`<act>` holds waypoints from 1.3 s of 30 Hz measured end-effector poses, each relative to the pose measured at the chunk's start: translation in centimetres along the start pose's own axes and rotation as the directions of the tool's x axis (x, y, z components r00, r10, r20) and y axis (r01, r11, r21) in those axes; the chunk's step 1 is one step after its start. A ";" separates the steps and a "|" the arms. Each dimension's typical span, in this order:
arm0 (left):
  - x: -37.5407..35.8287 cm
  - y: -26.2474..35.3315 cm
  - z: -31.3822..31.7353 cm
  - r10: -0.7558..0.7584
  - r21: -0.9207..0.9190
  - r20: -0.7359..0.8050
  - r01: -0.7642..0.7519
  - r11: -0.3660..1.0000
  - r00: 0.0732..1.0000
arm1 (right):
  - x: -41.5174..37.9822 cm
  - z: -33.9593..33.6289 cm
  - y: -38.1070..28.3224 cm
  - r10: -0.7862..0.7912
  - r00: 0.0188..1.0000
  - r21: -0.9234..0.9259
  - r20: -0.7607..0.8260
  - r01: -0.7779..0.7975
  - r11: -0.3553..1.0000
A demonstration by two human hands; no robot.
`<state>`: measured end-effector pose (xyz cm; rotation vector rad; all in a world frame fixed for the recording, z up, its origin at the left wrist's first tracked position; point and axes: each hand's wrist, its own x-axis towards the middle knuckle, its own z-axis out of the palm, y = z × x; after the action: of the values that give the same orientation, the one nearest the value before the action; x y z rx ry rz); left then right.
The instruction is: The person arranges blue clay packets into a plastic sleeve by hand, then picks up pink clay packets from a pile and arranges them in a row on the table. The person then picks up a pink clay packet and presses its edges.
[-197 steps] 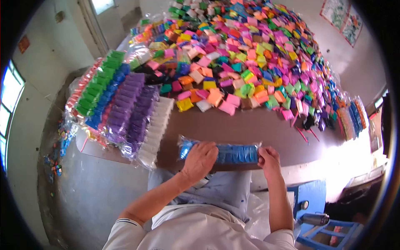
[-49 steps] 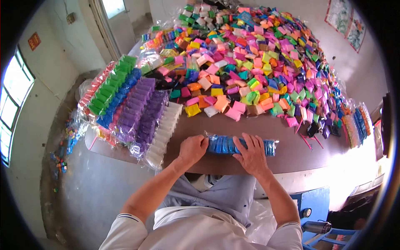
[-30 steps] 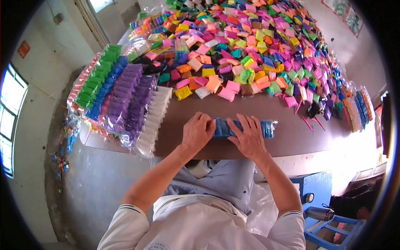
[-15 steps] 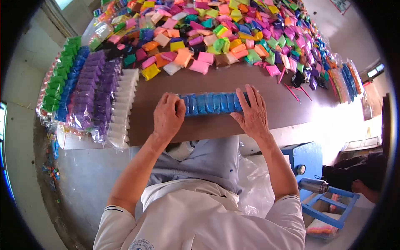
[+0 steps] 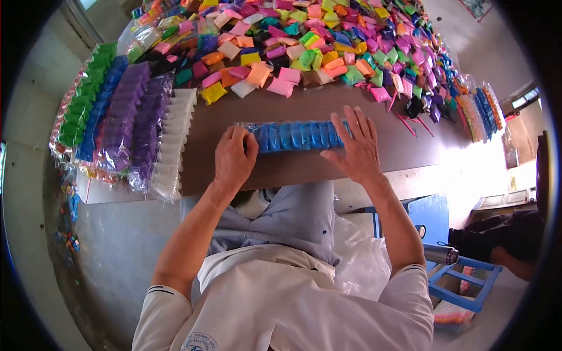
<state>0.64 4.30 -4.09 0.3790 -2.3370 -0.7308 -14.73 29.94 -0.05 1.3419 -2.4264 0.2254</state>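
Note:
A clear plastic bag holding a row of blue packets (image 5: 298, 136) lies lengthwise on the brown table in front of me. My left hand (image 5: 235, 153) is closed at its left end, the fingers curled on the plastic. Over the right end, my right hand (image 5: 358, 149) is open, fingers spread and thumb pointing left. Its fingertips overlap the last blue packets; whether they touch is hard to tell. Left of my left hand stands a bagged row of white packets (image 5: 174, 143), beside bagged purple packets (image 5: 122, 117).
A heap of loose coloured packets (image 5: 281, 50) covers the far table (image 5: 293, 108). Green bagged rows (image 5: 85, 99) stand at the left edge, more bagged rows (image 5: 480, 114) at the right. Pink strips (image 5: 410, 124) lie near the heap. A blue stool (image 5: 462, 284) and metal flask (image 5: 440, 254) are lower right.
My right hand has opened wider, its thumb lifting off the bag's near edge. The left hand keeps its hold on the left end. The whole view has shifted slightly.

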 end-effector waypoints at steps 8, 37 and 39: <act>0.2 -0.2 -0.1 0.015 -0.017 0.023 -0.015 1.000 1.000 | 1.8 3.1 -3.1 -0.148 0.989 0.038 0.026 0.147 0.988; 0.3 -0.4 0.1 0.067 0.140 0.085 -0.079 0.987 0.994 | -0.5 0.8 -0.6 0.042 0.998 0.058 0.044 -0.044 0.997; 0.2 -0.3 -0.1 0.058 0.150 0.076 -0.069 0.986 0.995 | 0.2 0.1 -2.3 0.031 0.999 0.054 0.026 -0.032 0.998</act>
<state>0.54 3.98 -4.10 0.3480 -2.4691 -0.5444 -12.87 28.49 -0.10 1.3379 -2.4809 0.2866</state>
